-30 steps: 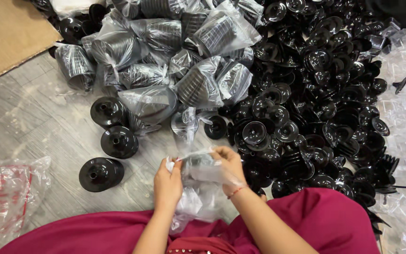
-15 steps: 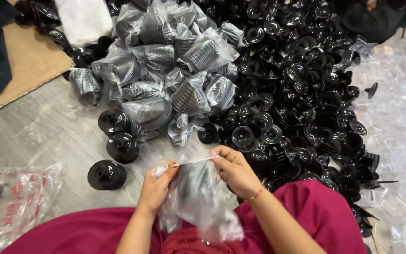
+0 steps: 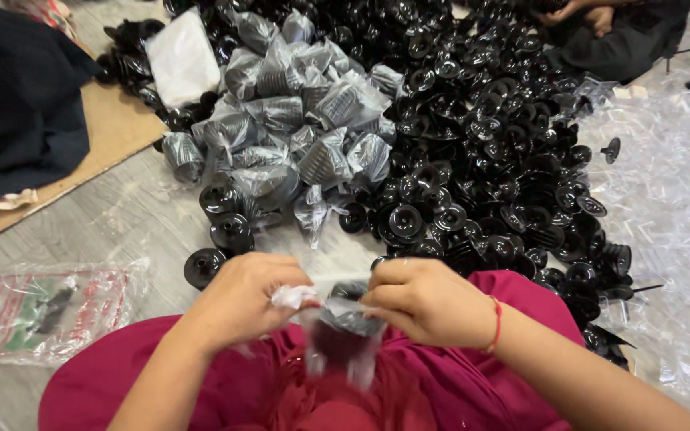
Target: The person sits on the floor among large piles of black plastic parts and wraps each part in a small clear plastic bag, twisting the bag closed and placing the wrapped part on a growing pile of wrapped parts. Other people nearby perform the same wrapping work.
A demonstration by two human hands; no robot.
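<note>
While both sit at 6 o'clock, left hand (image 3: 237, 299) and right hand (image 3: 425, 299) have fingers pinched closed on clear bag (image 3: 345, 335) holding a black part; loose black parts pile (image 3: 489, 160) at 1 o'clock.

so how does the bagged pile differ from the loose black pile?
The bagged parts each sit in a clear plastic bag, looking grey and shiny; the loose black parts are bare and dark. The bagged heap is smaller and lies left of the loose heap, which spreads wider to the right. Both rest on the floor and seem to be similar ribbed black pieces.
</note>
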